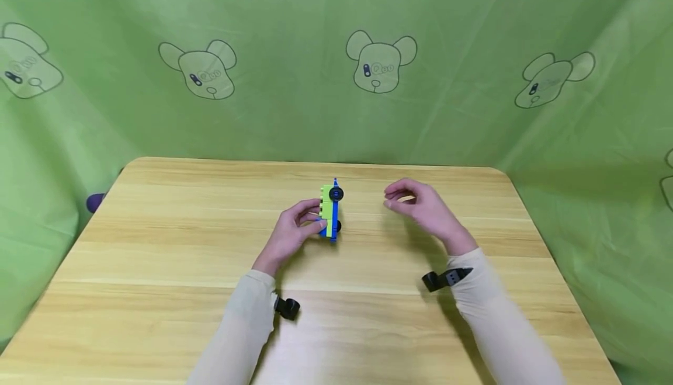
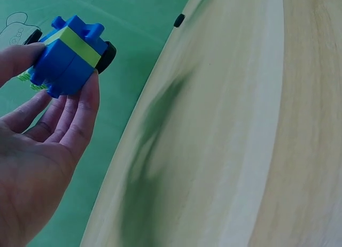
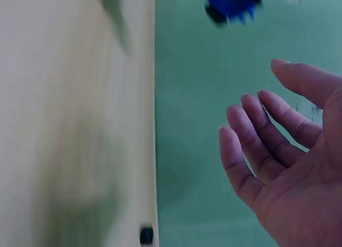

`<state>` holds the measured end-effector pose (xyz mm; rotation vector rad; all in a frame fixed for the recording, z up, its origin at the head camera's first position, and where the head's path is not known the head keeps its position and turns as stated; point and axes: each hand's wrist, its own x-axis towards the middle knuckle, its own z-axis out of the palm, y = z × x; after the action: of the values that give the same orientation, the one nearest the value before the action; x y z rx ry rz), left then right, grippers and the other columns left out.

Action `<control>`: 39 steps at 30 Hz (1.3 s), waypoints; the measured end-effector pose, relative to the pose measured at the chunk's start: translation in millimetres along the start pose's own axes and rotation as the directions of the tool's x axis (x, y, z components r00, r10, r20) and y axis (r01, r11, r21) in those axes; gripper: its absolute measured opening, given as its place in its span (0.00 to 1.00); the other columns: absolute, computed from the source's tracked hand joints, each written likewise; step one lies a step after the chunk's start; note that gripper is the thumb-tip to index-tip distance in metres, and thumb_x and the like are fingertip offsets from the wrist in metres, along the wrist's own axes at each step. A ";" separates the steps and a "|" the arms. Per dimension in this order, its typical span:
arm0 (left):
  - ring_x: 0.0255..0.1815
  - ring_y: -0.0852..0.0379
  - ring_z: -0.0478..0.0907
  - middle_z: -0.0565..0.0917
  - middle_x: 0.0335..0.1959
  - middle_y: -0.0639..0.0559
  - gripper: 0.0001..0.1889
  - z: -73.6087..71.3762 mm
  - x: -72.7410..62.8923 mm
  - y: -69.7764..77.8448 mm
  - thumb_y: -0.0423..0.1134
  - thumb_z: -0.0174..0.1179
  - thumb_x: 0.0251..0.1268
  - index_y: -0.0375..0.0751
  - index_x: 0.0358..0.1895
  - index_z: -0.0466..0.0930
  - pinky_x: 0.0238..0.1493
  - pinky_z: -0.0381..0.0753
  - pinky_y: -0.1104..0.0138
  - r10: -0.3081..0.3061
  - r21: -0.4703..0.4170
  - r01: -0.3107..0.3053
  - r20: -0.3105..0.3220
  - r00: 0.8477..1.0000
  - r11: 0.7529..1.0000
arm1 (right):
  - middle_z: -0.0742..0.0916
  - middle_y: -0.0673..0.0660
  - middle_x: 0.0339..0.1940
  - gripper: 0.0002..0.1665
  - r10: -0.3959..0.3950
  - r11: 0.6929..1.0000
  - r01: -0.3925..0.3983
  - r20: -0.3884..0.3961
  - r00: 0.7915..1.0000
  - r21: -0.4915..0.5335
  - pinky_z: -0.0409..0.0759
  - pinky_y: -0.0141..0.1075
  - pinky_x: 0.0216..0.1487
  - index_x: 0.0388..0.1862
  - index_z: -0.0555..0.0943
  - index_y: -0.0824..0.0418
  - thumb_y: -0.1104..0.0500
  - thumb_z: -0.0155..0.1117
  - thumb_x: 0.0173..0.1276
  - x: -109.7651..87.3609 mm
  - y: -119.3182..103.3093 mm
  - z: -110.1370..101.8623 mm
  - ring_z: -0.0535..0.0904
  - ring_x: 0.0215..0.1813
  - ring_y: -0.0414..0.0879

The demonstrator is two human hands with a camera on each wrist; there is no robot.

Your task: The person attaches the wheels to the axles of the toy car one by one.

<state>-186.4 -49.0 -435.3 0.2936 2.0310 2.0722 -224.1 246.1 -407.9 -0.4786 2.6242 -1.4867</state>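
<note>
My left hand [image 1: 291,230] grips a toy car [image 1: 327,212] made of lime green and blue building blocks with black wheels. In the head view the car is turned on end, its studded green side facing left and the blue base facing right. The left wrist view shows the thumb on one side of the car [image 2: 72,57] and the fingers curled against the other. Off to the right, my right hand [image 1: 420,207] hovers over the table with loosely bent fingers and holds nothing. In the right wrist view its palm [image 3: 299,204] faces the camera, apart from the car's blue underside [image 3: 230,2].
A wooden table [image 1: 368,326] with rounded far corners lies under both hands. Green curtain [image 1: 294,110] printed with bear heads hangs behind it and at the sides. A small black object [image 2: 179,20] sits at the table edge. Something purple [image 1: 96,202] shows beyond the left edge.
</note>
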 end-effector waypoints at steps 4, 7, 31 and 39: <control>0.57 0.38 0.73 0.76 0.56 0.34 0.27 -1.4 -0.2 -0.2 0.26 0.62 0.64 0.26 0.66 0.68 0.53 0.78 0.67 0.000 0.000 0.000 -0.011 1.000 1.000 | 0.83 0.63 0.47 0.18 0.030 0.995 -0.031 -0.015 0.999 -0.093 0.78 0.37 0.52 0.52 0.78 0.69 0.60 0.68 0.67 2.1 9.8 -25.4 0.78 0.49 0.51; 0.58 0.38 0.73 0.76 0.56 0.34 0.27 -2.1 -0.5 0.6 0.26 0.62 0.64 0.26 0.66 0.68 0.52 0.78 0.67 -0.002 -0.002 0.002 -0.015 1.000 1.000 | 0.82 0.63 0.48 0.19 0.046 0.986 -0.048 -0.016 0.999 -0.161 0.77 0.41 0.54 0.53 0.78 0.68 0.58 0.67 0.68 4.0 15.3 -40.2 0.77 0.50 0.51; 0.58 0.37 0.73 0.77 0.55 0.34 0.27 -2.1 1.9 -0.5 0.27 0.62 0.64 0.24 0.65 0.68 0.55 0.78 0.66 -0.012 0.006 0.012 -0.003 1.000 1.000 | 0.69 0.70 0.69 0.37 0.150 0.950 -0.136 0.028 0.988 -0.280 0.59 0.60 0.69 0.69 0.69 0.68 0.54 0.70 0.66 35.5 86.4 -66.2 0.62 0.69 0.70; 0.57 0.38 0.74 0.77 0.55 0.34 0.28 -9.5 15.7 -26.6 0.26 0.63 0.63 0.25 0.66 0.68 0.53 0.79 0.66 -0.028 0.003 0.028 -0.013 1.000 1.000 | 0.73 0.71 0.65 0.35 0.162 0.932 -0.138 0.042 0.986 -0.336 0.62 0.59 0.67 0.67 0.70 0.71 0.58 0.70 0.66 45.3 105.9 -68.0 0.67 0.65 0.68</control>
<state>-203.6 -53.0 -462.4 0.2524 2.0341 2.0597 -306.4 338.4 -458.7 -0.3355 2.7921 -0.9687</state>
